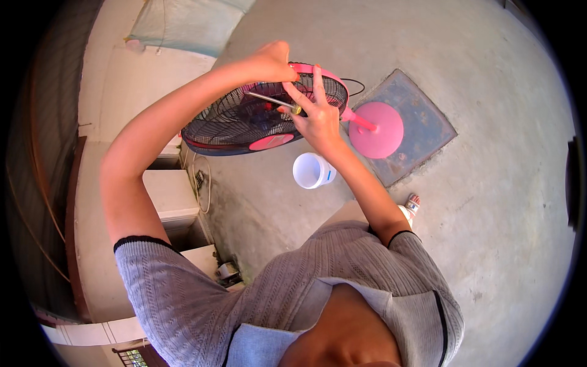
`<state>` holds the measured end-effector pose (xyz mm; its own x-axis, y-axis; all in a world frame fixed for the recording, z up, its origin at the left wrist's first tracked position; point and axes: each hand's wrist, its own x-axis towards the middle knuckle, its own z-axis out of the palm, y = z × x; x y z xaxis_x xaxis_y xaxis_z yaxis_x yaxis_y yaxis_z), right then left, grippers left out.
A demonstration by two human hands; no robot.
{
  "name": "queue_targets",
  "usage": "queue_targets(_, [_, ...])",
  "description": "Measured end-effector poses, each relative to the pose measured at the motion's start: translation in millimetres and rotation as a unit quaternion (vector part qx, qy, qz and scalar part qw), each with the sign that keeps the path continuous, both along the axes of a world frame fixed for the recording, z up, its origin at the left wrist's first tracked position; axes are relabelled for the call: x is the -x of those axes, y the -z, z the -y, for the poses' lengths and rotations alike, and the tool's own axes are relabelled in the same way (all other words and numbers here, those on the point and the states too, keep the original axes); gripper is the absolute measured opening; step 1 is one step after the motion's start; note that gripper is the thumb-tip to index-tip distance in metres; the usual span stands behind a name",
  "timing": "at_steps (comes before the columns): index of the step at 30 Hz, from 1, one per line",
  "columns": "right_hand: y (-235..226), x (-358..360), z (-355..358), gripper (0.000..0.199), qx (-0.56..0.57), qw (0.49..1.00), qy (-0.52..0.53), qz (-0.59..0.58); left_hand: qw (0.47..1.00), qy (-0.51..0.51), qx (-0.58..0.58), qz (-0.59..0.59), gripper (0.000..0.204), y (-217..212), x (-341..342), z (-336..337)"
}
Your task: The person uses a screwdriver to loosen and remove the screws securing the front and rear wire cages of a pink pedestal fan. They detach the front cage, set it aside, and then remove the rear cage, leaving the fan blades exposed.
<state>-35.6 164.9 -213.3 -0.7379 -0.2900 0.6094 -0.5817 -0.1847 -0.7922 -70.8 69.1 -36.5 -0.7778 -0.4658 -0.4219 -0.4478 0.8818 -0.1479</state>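
A pedestal fan with a black wire cage (226, 119) and a pink rim leans in front of me. Its pink stalk runs right to a round pink base (384, 137). At the far edge of the cage, my left hand (274, 61) is closed around the rim, its fingertips partly hidden. My right hand (318, 122) holds a screwdriver (269, 98) between thumb and curled fingers, its metal shaft pointing left across the cage. The index and middle fingers of that hand stretch out to the rim near my left fingertips.
A white bucket (309, 170) stands on the concrete floor below the fan. Under the fan's base lies a square grey slab (419, 122). Pale block-like ledges (171, 192) and a looped hose (208, 183) are at the left. A dark cord (356, 85) trails behind the fan.
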Motion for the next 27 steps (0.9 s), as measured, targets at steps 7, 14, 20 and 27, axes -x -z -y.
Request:
queue_targets(7, [1, 2, 6, 0.058, 0.012, 1.0, -0.006, 0.005, 0.98, -0.042, 0.012, -0.194, 0.057, -54, -52, 15])
queue_targets(14, [-18, 17, 0, 0.058, -0.021, 1.0, 0.0, 0.001, 0.89, -0.107, 0.023, -0.442, 0.051, -41, -205, 76])
queue_targets(20, [-7, 31, 15, 0.057, 0.007, 0.998, -0.012, -0.062, 0.833, -0.155, -0.069, -0.526, 0.047, -8, -248, 81])
queue_targets(27, [-22, 38, 8, 0.054, -0.023, 0.988, -0.137, 0.071, 0.789, -0.135, -0.229, -0.553, 0.045, -11, -250, 89])
